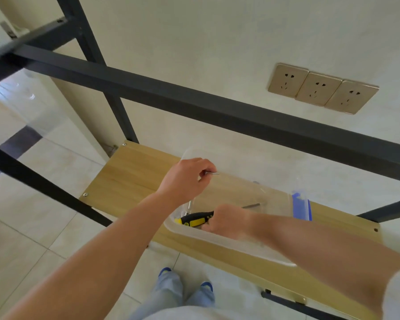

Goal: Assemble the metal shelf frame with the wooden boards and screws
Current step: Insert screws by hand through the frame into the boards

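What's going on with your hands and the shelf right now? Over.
Left hand pinches a screw. Right hand grips the screwdriver inside the clear box. Box sits on the wooden board. Nothing in the way.

A light wooden shelf board [134, 176], screwed into the dark metal frame [194, 98], carries a clear plastic box [217, 239] with a blue clip. The frame stands on a pale tiled floor [32, 227].

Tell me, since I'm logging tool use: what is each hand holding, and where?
The left hand pinches a screw by its head end. The right hand grips a screwdriver by its black-and-yellow handle, inside the clear box.
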